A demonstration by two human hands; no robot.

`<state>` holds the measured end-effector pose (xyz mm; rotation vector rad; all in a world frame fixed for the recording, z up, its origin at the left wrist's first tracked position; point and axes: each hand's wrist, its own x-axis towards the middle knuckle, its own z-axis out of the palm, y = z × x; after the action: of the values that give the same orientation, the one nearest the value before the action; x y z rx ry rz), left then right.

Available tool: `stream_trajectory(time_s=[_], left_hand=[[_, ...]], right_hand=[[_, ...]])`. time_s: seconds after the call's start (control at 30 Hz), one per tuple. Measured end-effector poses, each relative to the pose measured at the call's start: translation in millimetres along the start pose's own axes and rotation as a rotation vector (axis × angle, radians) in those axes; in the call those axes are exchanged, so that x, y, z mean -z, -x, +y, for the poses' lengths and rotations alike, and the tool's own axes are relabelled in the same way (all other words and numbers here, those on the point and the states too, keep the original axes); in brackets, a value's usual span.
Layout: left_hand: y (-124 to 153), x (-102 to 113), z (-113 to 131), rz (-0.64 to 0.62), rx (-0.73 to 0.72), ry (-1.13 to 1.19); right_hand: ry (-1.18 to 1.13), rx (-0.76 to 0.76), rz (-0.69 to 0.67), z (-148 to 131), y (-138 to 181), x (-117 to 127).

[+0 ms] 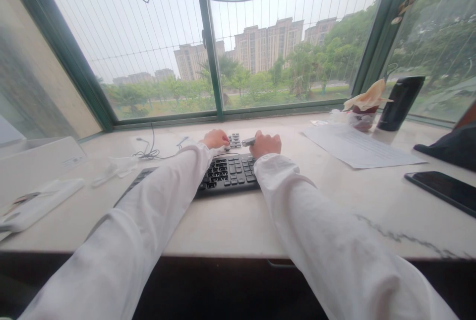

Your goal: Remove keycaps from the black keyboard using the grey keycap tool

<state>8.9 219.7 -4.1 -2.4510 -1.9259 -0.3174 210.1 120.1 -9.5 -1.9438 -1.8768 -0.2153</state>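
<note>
A black keyboard [233, 173] lies on the white counter, partly under my forearms. Several of its keys are off, leaving bare sockets in the middle section; keycaps still sit on the right side. Behind it, small loose keycaps [234, 140] are laid out in a group. My left hand [215, 139] is at the left edge of these keycaps with its fingers curled together; what they pinch, if anything, is too small to tell. My right hand [266, 144] is closed round a short grey tool with a metal tip [249, 142], pointing left towards the keycaps.
A thin cable [148, 154] and a white box [39, 161] are at the left. Further right lie a paper sheet [359, 146] and a black phone [444, 188]. A dark tumbler [400, 102] stands by the window, beside a cup [363, 117] with crumpled wrapping.
</note>
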Motion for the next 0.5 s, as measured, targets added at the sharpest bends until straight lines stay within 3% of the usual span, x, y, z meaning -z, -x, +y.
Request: stream_trajectory(time_s=[0.5], left_hand=[[-1.3, -0.6, -1.0, -0.01, 0.004, 0.006]], right_hand=[[0.003, 0.003, 0.022, 0.7, -0.6, -2.3]])
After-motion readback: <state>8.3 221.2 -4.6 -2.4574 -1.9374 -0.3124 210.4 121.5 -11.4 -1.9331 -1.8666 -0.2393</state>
